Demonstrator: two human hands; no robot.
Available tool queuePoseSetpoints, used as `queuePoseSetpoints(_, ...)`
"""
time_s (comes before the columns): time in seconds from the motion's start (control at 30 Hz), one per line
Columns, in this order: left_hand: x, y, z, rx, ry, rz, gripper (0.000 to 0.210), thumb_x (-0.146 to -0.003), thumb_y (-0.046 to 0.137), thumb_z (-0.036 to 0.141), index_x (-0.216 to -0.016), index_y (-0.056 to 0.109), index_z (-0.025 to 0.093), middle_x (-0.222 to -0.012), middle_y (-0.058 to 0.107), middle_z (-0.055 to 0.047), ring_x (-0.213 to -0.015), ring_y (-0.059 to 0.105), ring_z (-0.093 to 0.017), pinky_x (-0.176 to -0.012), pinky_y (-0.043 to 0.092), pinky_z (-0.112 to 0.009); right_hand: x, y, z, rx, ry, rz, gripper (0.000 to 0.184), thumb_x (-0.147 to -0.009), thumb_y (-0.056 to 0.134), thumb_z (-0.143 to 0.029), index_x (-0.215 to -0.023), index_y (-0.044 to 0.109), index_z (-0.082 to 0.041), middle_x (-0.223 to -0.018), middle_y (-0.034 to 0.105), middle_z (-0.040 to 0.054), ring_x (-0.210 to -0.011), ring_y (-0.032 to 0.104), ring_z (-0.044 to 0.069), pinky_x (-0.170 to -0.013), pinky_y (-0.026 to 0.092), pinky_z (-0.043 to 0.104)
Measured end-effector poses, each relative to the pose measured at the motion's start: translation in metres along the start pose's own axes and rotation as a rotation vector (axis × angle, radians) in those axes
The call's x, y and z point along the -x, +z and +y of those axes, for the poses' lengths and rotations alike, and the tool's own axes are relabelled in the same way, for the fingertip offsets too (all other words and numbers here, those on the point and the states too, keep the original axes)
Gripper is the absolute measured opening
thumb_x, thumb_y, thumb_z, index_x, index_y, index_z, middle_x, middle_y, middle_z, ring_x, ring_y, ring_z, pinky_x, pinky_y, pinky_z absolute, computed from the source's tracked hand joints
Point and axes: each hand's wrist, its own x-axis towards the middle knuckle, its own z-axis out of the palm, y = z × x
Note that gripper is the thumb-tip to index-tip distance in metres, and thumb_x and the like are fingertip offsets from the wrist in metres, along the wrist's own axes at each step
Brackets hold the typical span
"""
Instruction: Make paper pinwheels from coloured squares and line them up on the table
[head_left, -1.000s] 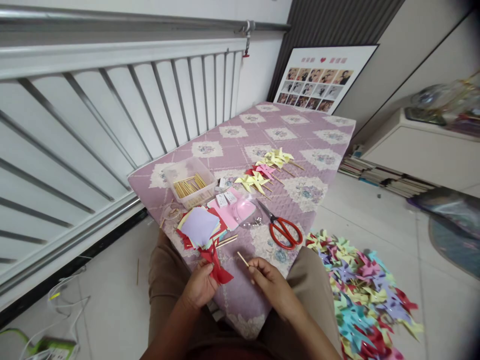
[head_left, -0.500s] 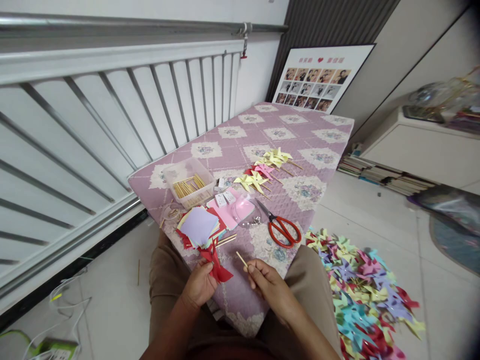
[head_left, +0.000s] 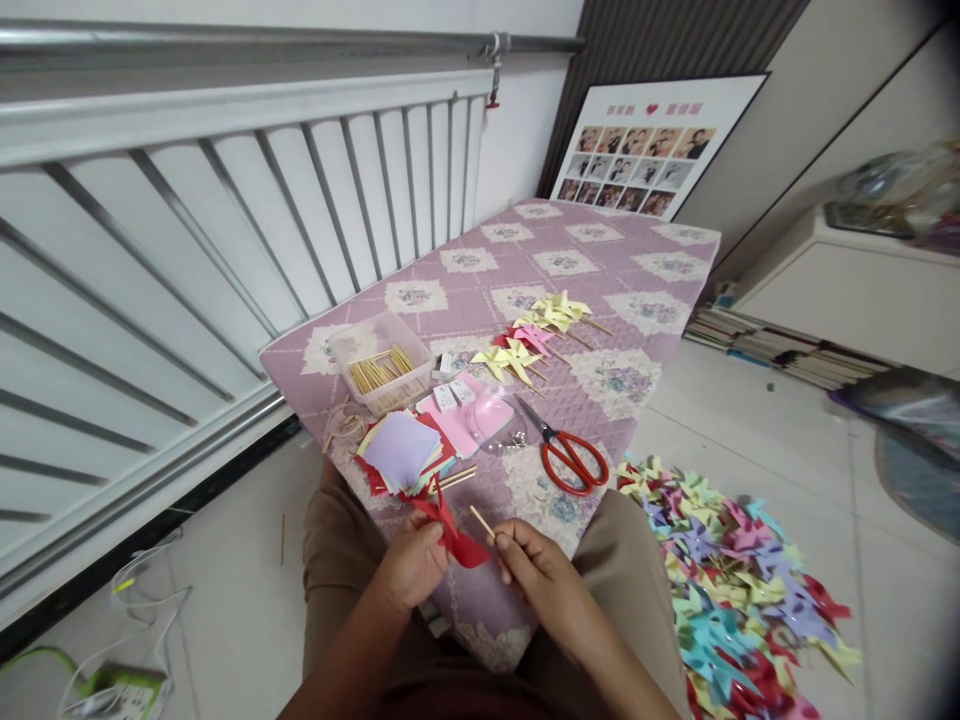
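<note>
My left hand (head_left: 417,562) pinches a red paper pinwheel head (head_left: 459,542), its blades folded inward, above the near edge of the table. Close on the right, my right hand (head_left: 534,570) grips a thin wooden stick (head_left: 481,519) between thumb and fingers, its tip pointing up and left towards the red paper. The two do not appear to touch. Just beyond lie loose sticks (head_left: 456,480) and a stack of coloured paper squares (head_left: 401,450), lilac on top. Red-handled scissors (head_left: 574,462) lie open to the right. A clear round container (head_left: 495,425) with small metal pieces stands between.
A clear plastic box (head_left: 384,365) holds many sticks. Finished pinwheels (head_left: 536,335) lie farther back on the flowered tablecloth (head_left: 559,262). A large heap of pinwheels (head_left: 739,590) covers the floor at right. The radiator (head_left: 247,220) borders the table's left side.
My left hand has moved slightly right, bringing the red pinwheel head nearer the stick. The right hand keeps its grip. The whole view has shifted a little.
</note>
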Motion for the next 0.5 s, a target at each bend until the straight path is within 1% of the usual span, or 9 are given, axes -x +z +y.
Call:
queuePoseSetpoints(0.07, -0.001, 0.012, 0.003, -0.031, -0.006, -0.065, 0.021, -0.064, 0.08, 0.026, -0.068, 0.061, 0.017, -0.066, 0.058, 0.003, -0.067, 0.056, -0.011, -0.067, 0.042, -0.026, 0.004, 0.001, -0.006, 0.01, -0.009, -0.005, 0.035, -0.089, 0.044, -0.051, -0.073, 0.051, -0.021, -0.058, 0.045, -0.0056, -0.048, 0.035, 0.009, -0.044, 0.028, 0.021)
queuePoseSetpoints(0.1, -0.002, 0.018, 0.004, -0.047, -0.005, -0.09, 0.022, -0.064, 0.08, 0.028, -0.067, 0.061, 0.017, -0.069, 0.058, 0.002, -0.069, 0.056, -0.012, -0.069, 0.042, -0.027, 0.006, 0.001, -0.009, 0.016, -0.015, -0.006, 0.034, -0.09, 0.044, -0.05, -0.073, 0.051, -0.021, -0.058, 0.045, -0.0055, -0.048, 0.036, 0.01, -0.045, 0.029, 0.021)
queuePoseSetpoints(0.2, -0.002, 0.032, 0.006, -0.072, -0.007, -0.108, 0.027, -0.062, 0.081, 0.031, -0.066, 0.059, 0.016, -0.078, 0.058, 0.0, -0.073, 0.055, -0.013, -0.073, 0.042, -0.029, 0.011, 0.003, -0.017, 0.038, -0.048, -0.004, 0.031, -0.091, 0.043, -0.045, -0.074, 0.052, -0.021, -0.058, 0.047, -0.005, -0.05, 0.039, 0.01, -0.047, 0.031, 0.021)
queuePoseSetpoints(0.27, -0.001, 0.037, 0.005, -0.073, -0.01, -0.118, 0.028, -0.061, 0.082, 0.031, -0.064, 0.057, 0.017, -0.078, 0.057, 0.001, -0.071, 0.053, -0.012, -0.07, 0.042, -0.028, 0.014, 0.004, -0.021, 0.051, -0.077, 0.0, 0.029, -0.091, 0.044, -0.043, -0.074, 0.052, -0.021, -0.06, 0.047, -0.0045, -0.054, 0.041, 0.011, -0.049, 0.034, 0.021)
queuePoseSetpoints(0.37, 0.002, 0.044, 0.004, -0.06, -0.013, -0.173, 0.028, -0.061, 0.082, 0.03, -0.063, 0.056, 0.018, -0.072, 0.054, 0.002, -0.067, 0.052, -0.012, -0.066, 0.041, -0.026, 0.018, 0.006, -0.025, 0.046, -0.119, 0.004, 0.027, -0.09, 0.045, -0.04, -0.074, 0.053, -0.021, -0.063, 0.047, -0.0039, -0.058, 0.043, 0.012, -0.055, 0.037, 0.022)
queuePoseSetpoints(0.5, 0.004, 0.05, 0.005, -0.061, 0.014, -0.211, 0.029, -0.06, 0.082, 0.029, -0.062, 0.056, 0.018, -0.067, 0.051, 0.002, -0.065, 0.052, -0.012, -0.062, 0.04, -0.026, 0.022, 0.009, -0.031, 0.057, -0.151, 0.009, 0.025, -0.09, 0.045, -0.037, -0.073, 0.053, -0.021, -0.062, 0.048, -0.0038, -0.059, 0.043, 0.012, -0.056, 0.036, 0.022)
